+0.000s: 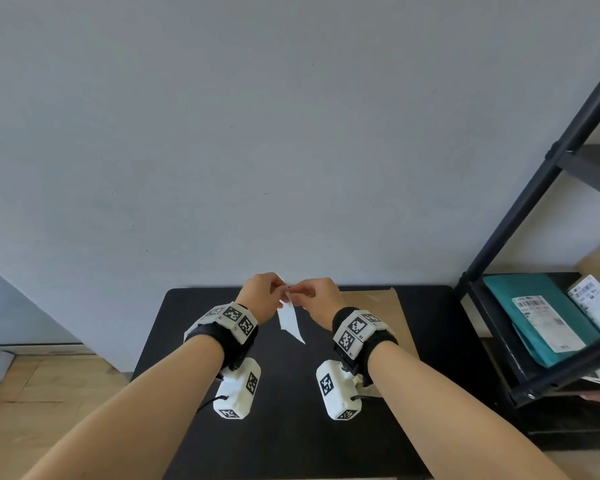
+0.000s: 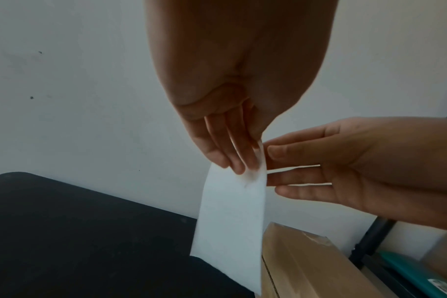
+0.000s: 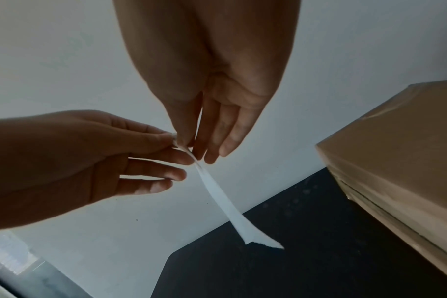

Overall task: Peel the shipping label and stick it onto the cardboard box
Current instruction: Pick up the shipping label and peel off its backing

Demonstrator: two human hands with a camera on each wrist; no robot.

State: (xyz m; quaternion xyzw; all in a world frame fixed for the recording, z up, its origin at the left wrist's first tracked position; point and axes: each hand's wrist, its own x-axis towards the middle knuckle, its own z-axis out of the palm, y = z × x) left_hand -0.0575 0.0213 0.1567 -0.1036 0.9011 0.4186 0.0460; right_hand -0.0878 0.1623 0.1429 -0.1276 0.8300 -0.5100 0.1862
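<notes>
White label [image 1: 290, 320] x1, pinched by 2 hands; cardboard box [image 1: 392, 317] x1.

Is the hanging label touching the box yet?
Apart. In the head view the label hangs in the air from both hands, its lower tip over the bare black table, with dark tabletop showing between it and the box.

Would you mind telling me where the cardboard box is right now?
In the head view the cardboard box sits on the black table, at its far right, behind the right hand and beside the black shelf.
</notes>
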